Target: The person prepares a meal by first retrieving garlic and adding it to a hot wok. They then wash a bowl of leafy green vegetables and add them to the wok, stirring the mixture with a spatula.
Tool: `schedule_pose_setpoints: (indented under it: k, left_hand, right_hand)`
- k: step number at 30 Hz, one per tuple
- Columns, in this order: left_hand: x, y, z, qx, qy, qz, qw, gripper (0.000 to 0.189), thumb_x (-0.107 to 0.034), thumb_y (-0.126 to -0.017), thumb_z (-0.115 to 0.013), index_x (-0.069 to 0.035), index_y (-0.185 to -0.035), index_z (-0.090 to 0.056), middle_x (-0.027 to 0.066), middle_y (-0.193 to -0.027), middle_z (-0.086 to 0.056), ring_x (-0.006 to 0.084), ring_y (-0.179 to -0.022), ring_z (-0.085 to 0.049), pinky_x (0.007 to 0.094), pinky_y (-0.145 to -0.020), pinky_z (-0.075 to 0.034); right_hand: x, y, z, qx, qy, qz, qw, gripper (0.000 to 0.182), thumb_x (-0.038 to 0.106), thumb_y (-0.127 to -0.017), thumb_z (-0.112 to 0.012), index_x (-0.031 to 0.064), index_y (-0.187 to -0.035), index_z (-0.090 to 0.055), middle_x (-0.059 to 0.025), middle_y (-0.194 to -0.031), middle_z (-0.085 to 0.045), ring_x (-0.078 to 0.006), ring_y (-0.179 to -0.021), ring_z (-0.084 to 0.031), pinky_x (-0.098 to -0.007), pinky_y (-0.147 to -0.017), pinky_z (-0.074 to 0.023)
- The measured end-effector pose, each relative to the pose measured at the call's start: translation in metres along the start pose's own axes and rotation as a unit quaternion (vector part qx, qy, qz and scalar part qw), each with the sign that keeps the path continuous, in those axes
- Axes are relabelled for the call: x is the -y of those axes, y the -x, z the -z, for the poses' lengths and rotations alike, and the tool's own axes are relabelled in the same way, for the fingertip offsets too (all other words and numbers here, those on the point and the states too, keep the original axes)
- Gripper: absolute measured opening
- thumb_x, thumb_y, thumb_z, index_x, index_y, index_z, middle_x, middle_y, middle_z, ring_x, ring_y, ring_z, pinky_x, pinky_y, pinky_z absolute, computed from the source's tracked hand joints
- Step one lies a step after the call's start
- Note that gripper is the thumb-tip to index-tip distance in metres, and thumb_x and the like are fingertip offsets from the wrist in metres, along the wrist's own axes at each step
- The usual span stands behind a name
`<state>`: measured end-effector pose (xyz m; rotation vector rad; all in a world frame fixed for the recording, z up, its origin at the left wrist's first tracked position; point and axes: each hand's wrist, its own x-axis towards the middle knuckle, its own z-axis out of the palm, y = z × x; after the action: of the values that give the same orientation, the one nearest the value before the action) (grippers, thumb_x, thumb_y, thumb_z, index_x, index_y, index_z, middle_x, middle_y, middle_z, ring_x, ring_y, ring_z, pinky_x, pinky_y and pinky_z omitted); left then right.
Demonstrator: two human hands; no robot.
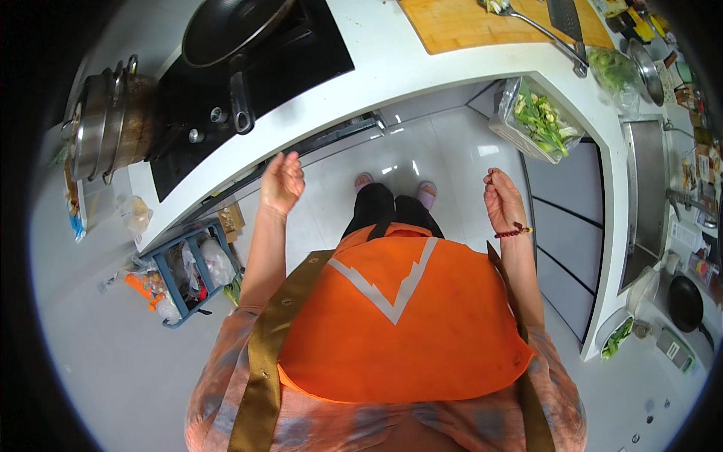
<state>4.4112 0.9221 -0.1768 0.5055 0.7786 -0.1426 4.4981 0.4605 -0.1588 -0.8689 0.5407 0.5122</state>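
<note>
My left hand point(282, 183) is raised in front of the counter, below the hob, palm turned inward with loosely bent fingers and nothing in it. On the other side my right hand point(505, 200) hangs near the cabinet front, fingers curled together. Something small and dark shows at its fingertips, too small to name. A red bead bracelet point(511, 232) circles that wrist. Above the right hand, a bag-lined plastic bin point(522, 138) at the counter edge holds green vegetable scraps point(542, 118). A black frying pan point(226, 28) sits on the hob point(294, 68), its handle toward me.
A wooden cutting board point(446, 28) carries a metal cooking utensil point(536, 25) and a cleaver point(565, 20). A stacked steel pot point(107, 124) stands at the hob's left. To the right is a sink point(644, 186). A blue-grey rack point(183, 271) with bags stands on the floor.
</note>
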Motion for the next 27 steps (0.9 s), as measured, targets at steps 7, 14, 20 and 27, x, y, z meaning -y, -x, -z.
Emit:
schedule_pose_setpoints:
  k: [7, 14, 20, 27]
  left_hand:
    - [0.06, 0.001, 0.013, -0.074, 0.002, 0.101, 0.992, 0.021, -0.024, -0.093, -0.055, -0.004, -0.094, -0.064, 0.006, -0.074, -0.066, 0.0151, -0.061, -0.059, 0.0242, -0.058, -0.051]
    - [0.068, 0.009, 0.035, -0.113, 0.01, 0.08, 0.99, 0.019, -0.023, -0.092, -0.056, -0.005, -0.092, -0.063, 0.0055, -0.072, -0.065, 0.0148, -0.06, -0.059, 0.0247, -0.055, -0.051]
    - [0.082, 0.008, 0.06, -0.131, 0.041, 0.064, 0.989, 0.017, -0.021, -0.093, -0.053, -0.007, -0.089, -0.062, 0.0045, -0.071, -0.065, 0.014, -0.061, -0.06, 0.0245, -0.055, -0.051]
    - [0.114, 0.015, 0.131, -0.236, -0.143, 0.032, 0.961, 0.014, -0.019, -0.09, -0.054, -0.007, -0.085, -0.06, 0.0035, -0.07, -0.062, 0.0118, -0.054, -0.054, 0.0274, -0.049, -0.049]
  right_hand:
    - [0.004, 0.0, 0.004, 0.009, -0.001, -0.003, 1.0, 0.018, 0.01, -0.092, -0.061, 0.0006, -0.106, -0.061, -0.0063, -0.087, -0.065, -0.0064, -0.07, -0.063, -0.0178, -0.063, -0.0553]
    - [0.017, -0.005, -0.01, 0.032, 0.001, 0.002, 0.999, 0.017, 0.01, -0.091, -0.062, 0.0007, -0.106, -0.062, -0.0063, -0.087, -0.066, -0.0066, -0.069, -0.064, -0.0173, -0.063, -0.0554]
    - [0.026, -0.01, -0.033, 0.091, 0.003, -0.017, 0.996, 0.017, 0.01, -0.091, -0.062, 0.0008, -0.106, -0.061, -0.006, -0.088, -0.065, -0.0071, -0.07, -0.063, -0.0175, -0.064, -0.0548]
    - [0.024, -0.014, -0.043, 0.105, 0.034, -0.036, 0.993, 0.014, 0.008, -0.092, -0.059, 0.0014, -0.105, -0.059, -0.0035, -0.092, -0.062, -0.0103, -0.083, -0.062, -0.0182, -0.067, -0.0532]
